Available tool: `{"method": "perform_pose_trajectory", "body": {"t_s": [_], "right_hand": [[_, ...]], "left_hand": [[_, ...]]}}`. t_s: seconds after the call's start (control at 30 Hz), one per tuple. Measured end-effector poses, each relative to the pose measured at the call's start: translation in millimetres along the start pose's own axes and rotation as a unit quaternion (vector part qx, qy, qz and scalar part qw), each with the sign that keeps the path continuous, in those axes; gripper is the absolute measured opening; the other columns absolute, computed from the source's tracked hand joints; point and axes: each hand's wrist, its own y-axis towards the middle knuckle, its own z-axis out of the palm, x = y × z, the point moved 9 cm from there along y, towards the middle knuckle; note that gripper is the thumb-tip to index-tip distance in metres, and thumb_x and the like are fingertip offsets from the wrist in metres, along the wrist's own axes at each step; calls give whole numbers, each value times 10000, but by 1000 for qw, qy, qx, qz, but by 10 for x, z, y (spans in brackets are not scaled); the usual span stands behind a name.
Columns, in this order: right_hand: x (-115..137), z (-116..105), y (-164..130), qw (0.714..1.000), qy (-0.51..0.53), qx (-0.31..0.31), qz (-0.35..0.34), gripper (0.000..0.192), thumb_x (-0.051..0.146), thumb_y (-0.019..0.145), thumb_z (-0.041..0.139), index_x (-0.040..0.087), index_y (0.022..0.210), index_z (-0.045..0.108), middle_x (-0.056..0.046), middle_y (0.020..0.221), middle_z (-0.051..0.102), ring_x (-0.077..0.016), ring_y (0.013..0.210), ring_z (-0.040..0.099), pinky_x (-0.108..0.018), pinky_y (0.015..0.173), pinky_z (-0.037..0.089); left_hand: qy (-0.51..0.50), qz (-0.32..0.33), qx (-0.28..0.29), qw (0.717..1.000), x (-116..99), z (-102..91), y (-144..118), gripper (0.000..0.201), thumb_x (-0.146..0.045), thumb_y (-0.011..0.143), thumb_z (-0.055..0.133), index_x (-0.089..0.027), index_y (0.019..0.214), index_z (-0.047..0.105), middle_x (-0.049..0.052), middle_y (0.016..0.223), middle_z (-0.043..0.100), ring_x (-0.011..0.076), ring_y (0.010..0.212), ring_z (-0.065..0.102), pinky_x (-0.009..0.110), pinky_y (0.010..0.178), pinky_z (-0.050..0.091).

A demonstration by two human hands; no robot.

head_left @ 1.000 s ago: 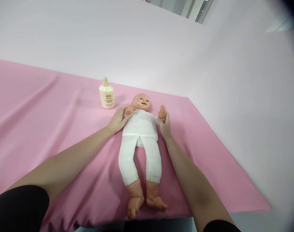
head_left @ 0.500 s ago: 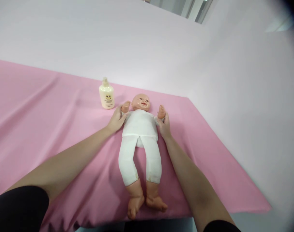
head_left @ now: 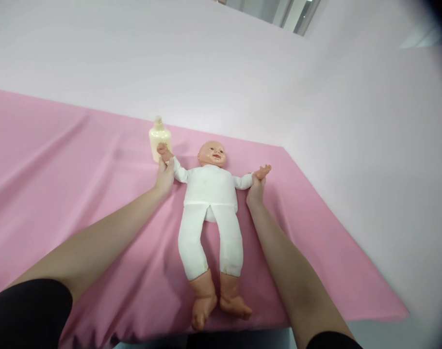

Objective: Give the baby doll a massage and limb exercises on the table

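Observation:
A baby doll with a white cloth body lies on its back, its head away from me and its feet toward me. My left hand is closed round the doll's wrist on the left side. On the other side, my right hand grips the doll's other wrist from below. Both doll arms stretch outward from the shoulders. Just behind the doll's hand on the left stands a cream pump bottle, upright, its label mostly covered by that hand.
A pink cloth with folds covers the table, and its right edge slants down toward me. Behind it rises a plain white wall. The table's near edge runs just below the doll's feet.
My hands have moved apart, drawing the doll's arms out from beside its head to the left and right. The doll's left-side hand now overlaps the bottle.

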Motion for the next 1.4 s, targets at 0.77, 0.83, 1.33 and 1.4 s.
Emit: {"method": "perform_pose_trajectory", "body": {"t_s": [0.77, 0.83, 1.33, 1.4], "right_hand": [[301, 430, -226, 981, -46, 170, -79, 569, 307, 800, 538, 247, 1341, 373, -77, 1434, 387, -202, 1273, 427, -440, 1067, 345], [224, 320, -141, 990, -32, 124, -62, 589, 342, 811, 508, 259, 1364, 322, -76, 1473, 313, -208, 1249, 449, -468, 1044, 362], [232, 228, -119, 992, -35, 86, -86, 598, 372, 837, 480, 276, 1386, 263, -75, 1499, 243, -210, 1298, 393, -469, 1058, 339], [325, 329, -202, 985, -53, 122, -107, 567, 367, 844, 491, 261, 1369, 306, -75, 1489, 284, -204, 1310, 379, -455, 1071, 328]], "left_hand": [[126, 115, 140, 975, -265, 338, -214, 380, -449, 881, 465, -199, 1166, 443, 96, 1147, 579, 199, 1056, 559, 365, 946, 439], [87, 93, 99, 987, -173, 238, -126, 343, -466, 882, 463, -239, 1137, 442, 78, 1180, 570, 182, 1102, 544, 346, 954, 443], [76, 93, 65, 991, -184, 166, -110, 308, -470, 879, 467, -259, 1103, 443, 61, 1169, 574, 183, 1123, 526, 346, 952, 437], [118, 120, 101, 981, -272, 254, -184, 327, -464, 887, 449, -223, 1109, 451, 73, 1115, 587, 192, 1046, 554, 343, 912, 448]]}}
